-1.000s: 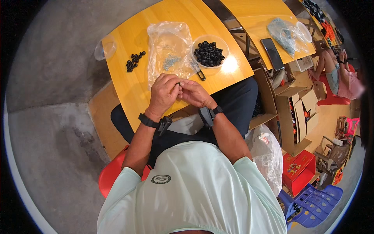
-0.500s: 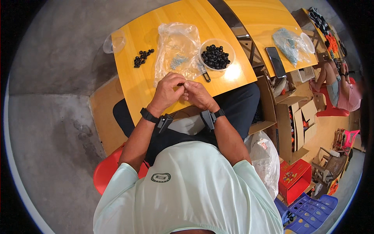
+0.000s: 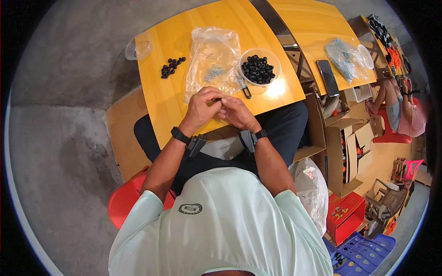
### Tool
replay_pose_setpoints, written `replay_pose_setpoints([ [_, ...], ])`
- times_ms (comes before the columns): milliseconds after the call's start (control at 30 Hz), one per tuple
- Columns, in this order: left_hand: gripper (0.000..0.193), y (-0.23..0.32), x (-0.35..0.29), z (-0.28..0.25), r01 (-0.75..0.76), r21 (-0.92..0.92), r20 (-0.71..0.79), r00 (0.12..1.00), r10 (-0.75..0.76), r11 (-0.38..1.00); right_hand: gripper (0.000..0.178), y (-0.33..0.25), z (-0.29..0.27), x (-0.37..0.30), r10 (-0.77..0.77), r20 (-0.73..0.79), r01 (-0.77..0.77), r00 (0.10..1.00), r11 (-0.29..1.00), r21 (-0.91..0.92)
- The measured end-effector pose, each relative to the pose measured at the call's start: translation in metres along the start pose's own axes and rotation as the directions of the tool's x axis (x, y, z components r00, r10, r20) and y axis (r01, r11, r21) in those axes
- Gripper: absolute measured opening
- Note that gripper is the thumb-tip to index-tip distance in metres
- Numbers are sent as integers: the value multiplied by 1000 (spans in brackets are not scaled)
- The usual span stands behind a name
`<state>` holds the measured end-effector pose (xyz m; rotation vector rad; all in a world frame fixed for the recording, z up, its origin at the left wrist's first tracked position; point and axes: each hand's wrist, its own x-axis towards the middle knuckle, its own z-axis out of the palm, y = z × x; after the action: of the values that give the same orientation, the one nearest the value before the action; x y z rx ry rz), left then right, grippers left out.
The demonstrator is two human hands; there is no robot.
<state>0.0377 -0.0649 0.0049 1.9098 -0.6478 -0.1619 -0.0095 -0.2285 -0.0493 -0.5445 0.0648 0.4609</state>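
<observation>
Watching through the head view, I see the left hand [image 3: 201,108] and right hand [image 3: 235,113] drawn together, fingertips pinched on a small dark piece [image 3: 216,99], mostly hidden, over the near edge of the desk [image 3: 159,106]. I judge it light, stiff and perhaps slippery, best gripped by its sides. I can make out no lettering on it; the oval badge [image 3: 190,209] on the pale shirt [image 3: 239,225] is too small to read.

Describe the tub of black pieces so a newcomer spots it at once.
Find the yellow table where the left hand and right hand meet. Right of its plastic bag stands a round clear tub. Unlike the clear container at the left edge, it holds black pieces.
</observation>
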Motion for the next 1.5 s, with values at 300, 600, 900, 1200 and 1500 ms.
replay_pose_setpoints([
  [300, 17, 2, 2, 0, -79, 89, -9, 997, 81, 993, 24, 2, 2, 0, -11, -49, 12, 999, 1000, 17],
  [600, 24, -14, -5, -3, 58, -134, 49, 997, -52, 989, 24, -4, 6, -2, 56, -32, -57, 998, 997, -52],
  [900, 31, 7, 1, 16, 267, -6, 79, 961, -266, 964, 20, 4, -8, 1, 108, 8, -108, 994, 993, -49],
  [1200, 23, 35, -8, 32, 299, -533, -61, 919, -389, 791, 20, -3, 41, -20, 44, -156, -75, 987, 977, -200],
  [1500, 13, 67, -16, 27, 258, -779, 0, 912, -411, 572, 24, 3, 59, -28, -112, -57, 95, 992, 968, -234],
])
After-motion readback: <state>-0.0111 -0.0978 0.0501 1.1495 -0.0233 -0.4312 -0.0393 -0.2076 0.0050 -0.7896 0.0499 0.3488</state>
